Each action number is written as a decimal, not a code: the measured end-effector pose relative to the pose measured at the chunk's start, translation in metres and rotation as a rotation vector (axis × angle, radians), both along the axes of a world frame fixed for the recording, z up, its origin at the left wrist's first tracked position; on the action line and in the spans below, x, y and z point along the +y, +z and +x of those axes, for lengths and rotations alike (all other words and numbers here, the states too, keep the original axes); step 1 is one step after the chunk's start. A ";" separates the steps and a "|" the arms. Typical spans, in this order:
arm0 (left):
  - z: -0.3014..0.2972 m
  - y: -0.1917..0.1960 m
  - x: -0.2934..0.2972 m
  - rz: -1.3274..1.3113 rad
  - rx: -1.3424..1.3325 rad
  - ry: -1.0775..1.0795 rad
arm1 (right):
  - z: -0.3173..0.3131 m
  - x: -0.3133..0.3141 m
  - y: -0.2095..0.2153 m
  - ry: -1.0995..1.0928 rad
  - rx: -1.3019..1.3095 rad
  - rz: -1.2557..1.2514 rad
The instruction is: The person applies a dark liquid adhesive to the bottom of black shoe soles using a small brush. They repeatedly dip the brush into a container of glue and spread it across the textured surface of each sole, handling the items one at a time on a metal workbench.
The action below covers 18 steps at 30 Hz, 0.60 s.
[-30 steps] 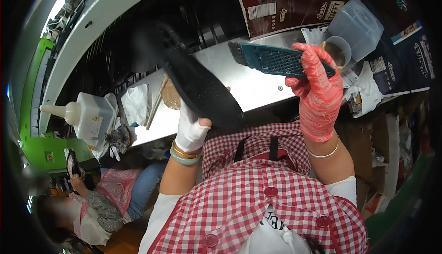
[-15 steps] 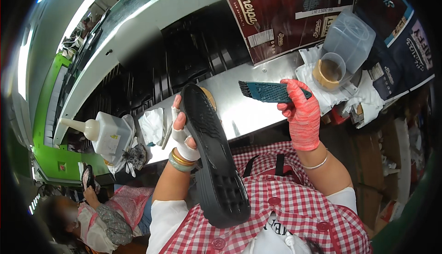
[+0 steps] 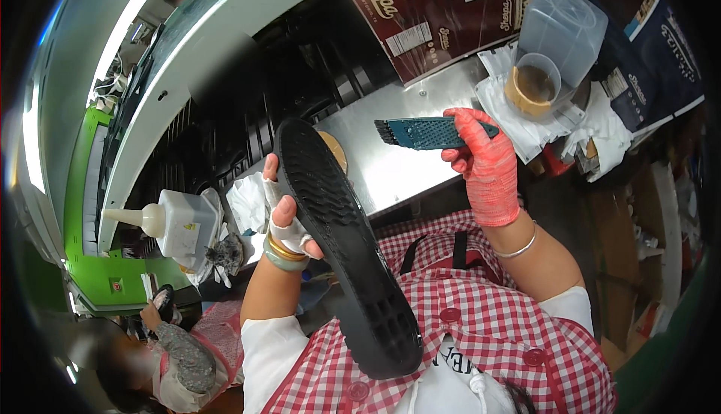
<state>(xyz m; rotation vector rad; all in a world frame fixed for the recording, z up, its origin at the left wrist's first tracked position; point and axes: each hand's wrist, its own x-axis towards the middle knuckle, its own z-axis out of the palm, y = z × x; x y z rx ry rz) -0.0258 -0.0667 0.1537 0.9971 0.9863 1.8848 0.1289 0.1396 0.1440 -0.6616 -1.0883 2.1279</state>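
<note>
A thick black shoe sole [image 3: 338, 241] rests in my left hand [image 3: 285, 215], its hollowed inner side facing up. White wrapping covers part of that hand, and its bare fingertips hold the sole's left edge. My right hand [image 3: 488, 166], in a red glove, grips a teal brush [image 3: 428, 133] with short dark bristles at its left end. The brush is held level above the metal bench, apart from the sole. Just behind the sole, a round tan piece [image 3: 332, 151] is partly hidden.
A metal worktop [image 3: 405, 174] lies ahead, with a dark conveyor [image 3: 323, 61] beyond. At left stands a white squeeze bottle [image 3: 180, 222] beside crumpled cloth. At right are a clear cup [image 3: 535, 84] with brown liquid and a translucent container [image 3: 563, 31]. Another person [image 3: 188, 354] works at lower left.
The sole has tilted, its far end shifting left and its heel end slightly right. My right hand and the brush have moved a little up and left.
</note>
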 end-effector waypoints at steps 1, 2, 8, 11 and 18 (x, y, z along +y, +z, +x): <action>0.000 -0.001 0.000 0.017 0.015 -0.003 | 0.001 0.000 -0.003 0.002 0.002 -0.008; -0.001 0.000 0.002 0.039 0.033 -0.005 | 0.000 0.002 -0.003 0.008 0.010 -0.008; 0.001 -0.001 0.017 -0.093 -0.188 0.359 | -0.002 0.005 -0.004 0.001 0.031 -0.012; 0.004 -0.006 0.022 -0.273 0.409 0.584 | -0.005 0.001 0.011 -0.038 -0.001 0.010; 0.019 -0.008 0.032 -0.193 0.603 0.489 | -0.006 0.007 0.007 0.099 -0.001 0.107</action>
